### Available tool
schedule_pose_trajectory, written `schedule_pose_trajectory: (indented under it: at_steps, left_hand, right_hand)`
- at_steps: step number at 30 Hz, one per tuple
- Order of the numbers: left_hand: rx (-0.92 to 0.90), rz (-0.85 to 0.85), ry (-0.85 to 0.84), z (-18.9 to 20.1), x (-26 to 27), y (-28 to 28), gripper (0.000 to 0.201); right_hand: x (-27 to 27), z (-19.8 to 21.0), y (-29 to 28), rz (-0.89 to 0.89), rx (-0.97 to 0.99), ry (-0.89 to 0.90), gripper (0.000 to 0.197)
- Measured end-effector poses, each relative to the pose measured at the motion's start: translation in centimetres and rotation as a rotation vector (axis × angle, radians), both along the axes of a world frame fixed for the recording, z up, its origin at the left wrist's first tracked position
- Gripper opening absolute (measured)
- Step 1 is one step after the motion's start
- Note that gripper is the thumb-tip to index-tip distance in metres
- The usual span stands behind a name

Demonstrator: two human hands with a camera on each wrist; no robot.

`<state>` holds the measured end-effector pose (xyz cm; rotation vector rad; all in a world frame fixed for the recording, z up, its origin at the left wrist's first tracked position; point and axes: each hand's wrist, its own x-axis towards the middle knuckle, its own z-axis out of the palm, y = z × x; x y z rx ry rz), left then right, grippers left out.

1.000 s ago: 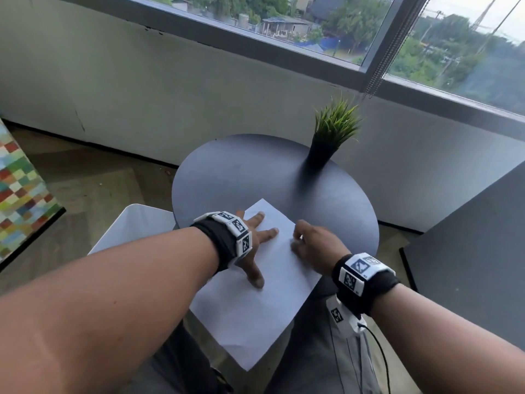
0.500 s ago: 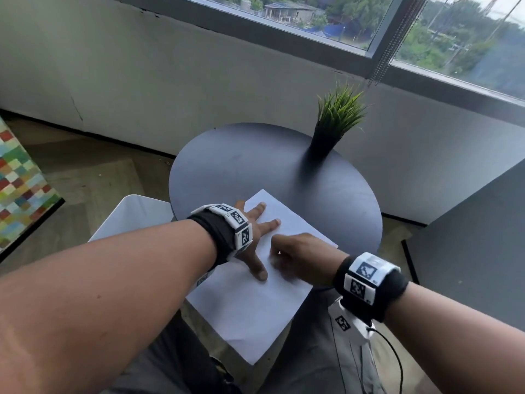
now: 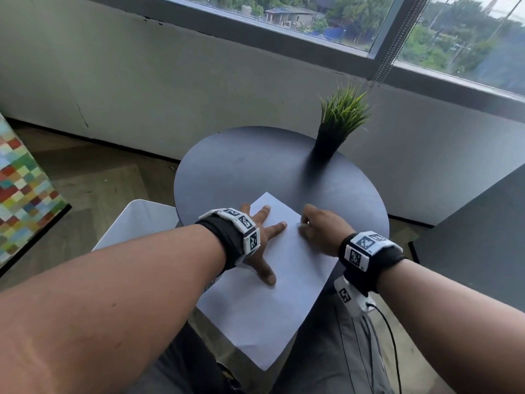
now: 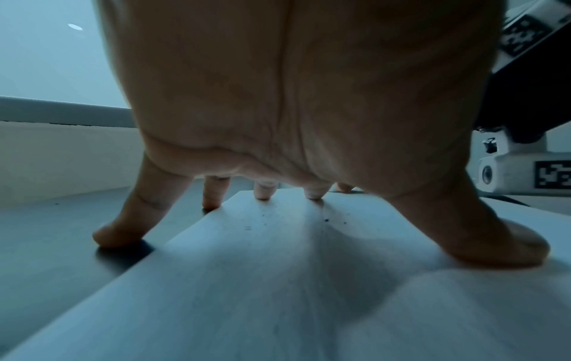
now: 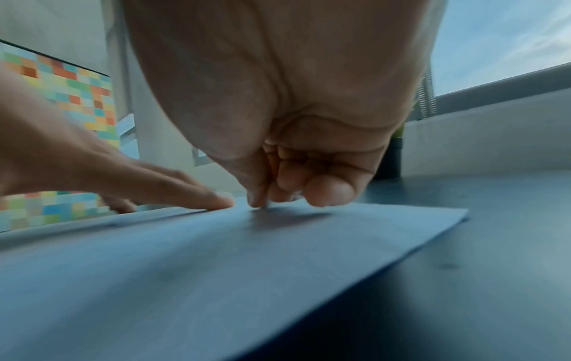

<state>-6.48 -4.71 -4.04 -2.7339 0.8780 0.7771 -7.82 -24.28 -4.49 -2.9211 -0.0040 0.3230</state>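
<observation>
Though fingers [image 3: 277, 229] apart, left hand [image 3: 257, 243] flat on paper [image 3: 270, 317]

White paper [image 3: 284, 294] on dk grey table [image 3: 241, 166]; green plant [image 3: 343, 109], multicolour checked panel [image 3: 22, 189].

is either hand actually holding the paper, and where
Neither grips it. The left hand presses spread fingers flat on the paper near its far end; the right hand pushes curled fingertips down on it beside the left.
</observation>
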Motion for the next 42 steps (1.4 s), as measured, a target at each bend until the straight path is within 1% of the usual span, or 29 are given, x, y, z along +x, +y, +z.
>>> schedule_pose_trajectory:
  at_steps: [1,2,4,5,6,8,10,11,14,15,17,19,22,23,24,26,27,28,29,31,32,33,34,37,38,39,40,42]
  left_hand:
    - [-0.007,0.001,-0.002,0.0,0.0,0.1,0.128]
    - [-0.021,0.002,-0.006,-0.1,-0.1,0.2,0.127]
    - [-0.048,0.004,-0.01,0.0,-0.1,0.4,0.127]
    - [-0.057,0.004,-0.008,0.0,-0.1,0.4,0.126]
    - [-0.065,0.006,-0.004,-0.1,-0.1,0.4,0.126]
    - [-0.068,0.034,0.009,-0.6,-0.3,0.2,0.128]
    - [-0.06,0.072,0.03,-0.8,-0.7,0.1,0.128]
    - [-0.058,0.076,0.037,-0.7,-0.8,0.0,0.126]
    - [-0.073,0.029,0.019,0.5,-0.6,0.5,0.111]
    - [-0.073,0.014,-0.005,0.8,-0.3,0.9,0.11]
    - [-0.049,0.039,-0.012,0.9,0.2,1.8,0.118]
    - [-0.036,0.087,0.029,0.3,0.5,2.3,0.126]
    - [-0.051,0.088,0.042,-0.6,0.8,2.3,0.132]
    - [-0.056,0.08,0.041,-0.7,1.0,2.2,0.134]
    - [-0.058,0.074,0.041,-1.0,1.1,2.2,0.135]
    - [-0.069,0.069,0.046,-1.3,1.5,2.2,0.138]
    - [-0.075,0.067,0.047,-1.4,1.6,2.3,0.139]
    - [-0.076,0.064,0.045,-1.4,1.6,2.3,0.139]
    - [-0.072,0.062,0.043,-1.4,1.7,2.2,0.138]
    - [-0.067,0.067,0.042,-1.3,1.6,2.1,0.138]
    - [-0.066,0.069,0.04,-1.3,1.6,2.0,0.138]
    - [-0.065,0.068,0.037,-1.3,1.7,1.9,0.138]
    - [-0.063,0.064,0.031,-1.3,1.7,1.9,0.138]
    - [-0.058,0.051,0.019,-1.5,1.9,2.0,0.14]
    - [-0.052,0.049,0.015,-1.5,1.9,2.0,0.14]
    - [-0.046,0.051,0.015,-1.5,2.0,1.8,0.14]
    - [-0.045,0.059,0.016,-1.5,2.0,1.7,0.14]
    - [-0.049,0.078,0.01,-1.5,2.0,1.4,0.141]
  right_hand:
    - [-0.5,0.1,0.8,0.051,-0.006,-0.002,0.015]
    - [-1.3,0.1,1.9,0.148,0.011,0.013,0.016]
    - [-3.0,0.0,3.7,0.365,0.085,0.1,0.019]
    - [-3.2,0.1,3.7,0.396,0.096,0.146,0.019]
    - [-2.6,0.2,3.2,0.365,0.08,0.15,0.018]
    - [-0.8,0.3,1.0,0.185,0.047,0.11,0.008]
    - [0.4,0.3,-1.0,0.032,0.059,0.097,0.01]
    - [0.6,0.1,-1.5,0.001,0.069,0.096,0.012]
    - [1.0,-0.3,-1.8,-0.019,0.067,0.083,0.014]
    - [1.1,-0.3,-1.7,-0.026,0.065,0.081,0.014]
    - [1.4,-0.1,-1.2,-0.042,0.043,0.087,0.014]
    - [1.9,0.1,-0.6,-0.048,-0.022,0.091,0.014]
    - [2.1,0.5,0.9,-0.025,-0.113,0.08,0.017]
    - [1.7,0.5,1.6,0.014,-0.116,0.072,0.017]
    - [1.2,0.5,2.5,0.089,-0.103,0.064,0.018]
    - [-0.3,0.6,4.3,0.286,-0.039,0.089,0.018]
    - [-0.8,0.6,4.7,0.356,-0.001,0.11,0.016]
    - [-0.9,0.6,4.6,0.37,0.016,0.123,0.015]
    - [-0.4,0.7,4.0,0.315,0.012,0.123,0.013]
    - [1.0,1.1,2.3,0.116,-0.006,0.088,0.013]
    - [1.3,1.1,1.7,0.05,-0.024,0.064,0.013]
    - [1.0,1.2,1.7,0.042,-0.05,0.049,0.014]
    - [0.4,1.3,2.2,0.086,-0.073,0.047,0.015]
    - [-2.6,1.2,4.5,0.363,-0.03,0.135,0.012]
    - [-3.1,1.1,4.5,0.416,-0.02,0.171,0.012]
    - [-2.9,1.2,3.9,0.413,-0.022,0.179,0.012]
    - [-2.2,1.4,3.0,0.356,-0.042,0.163,0.012]
    - [-0.8,1.5,1.2,0.177,-0.093,0.088,0.014]
